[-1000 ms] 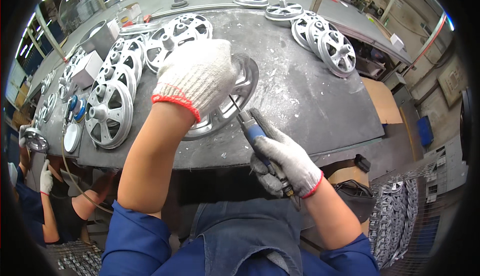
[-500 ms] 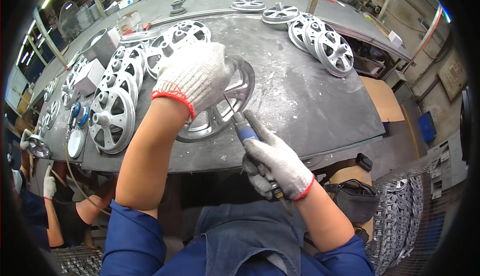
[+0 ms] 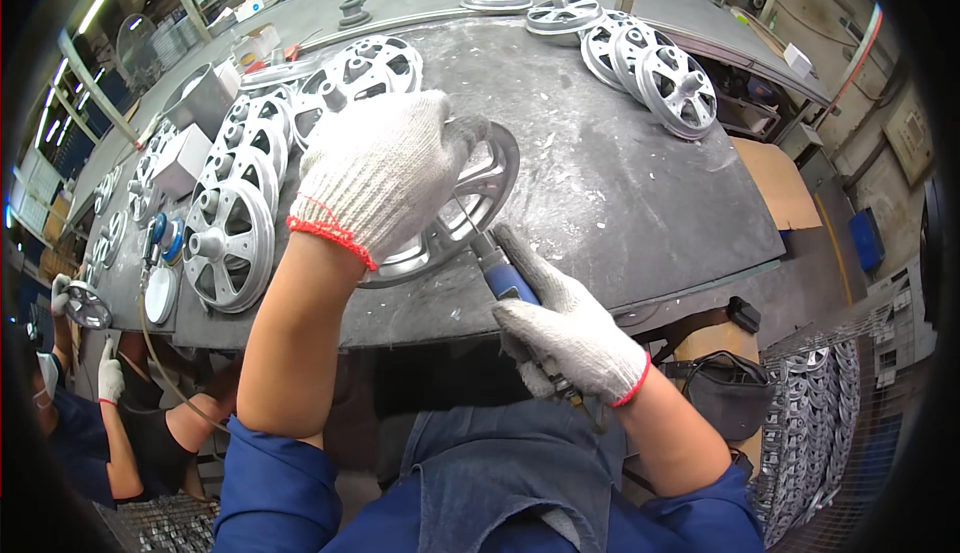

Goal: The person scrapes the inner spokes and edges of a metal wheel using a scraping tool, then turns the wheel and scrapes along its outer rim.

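Note:
My left hand (image 3: pixel 385 168), in a white knit glove with a red cuff, grips the upper rim of a grey metal spoked wheel (image 3: pixel 507 171). Part of this wheel is hidden behind the glove and wrist; it leans tilted over the near part of the table. In my gloved right hand (image 3: pixel 575 338) is a blue-and-grey handheld die grinder (image 3: pixel 508 281), fingers wrapped round its body. Its thin bit reaches in among the wheel's spokes; whether the tip touches metal I cannot tell.
More spoked wheels (image 3: pixel 230 243) stand in rows at left, others (image 3: pixel 678 93) at far right. A blue round sander (image 3: pixel 170 241) lies near a white disc (image 3: pixel 160 296). The dark table (image 3: pixel 640 223) ends before me. At lower left are a co-worker's gloved hands (image 3: pixel 110 378).
The wheel and both my hands sit slightly differently, with the grinder a little lower and to the right in the picture. The whole view has shifted slightly too. Both grips are unchanged.

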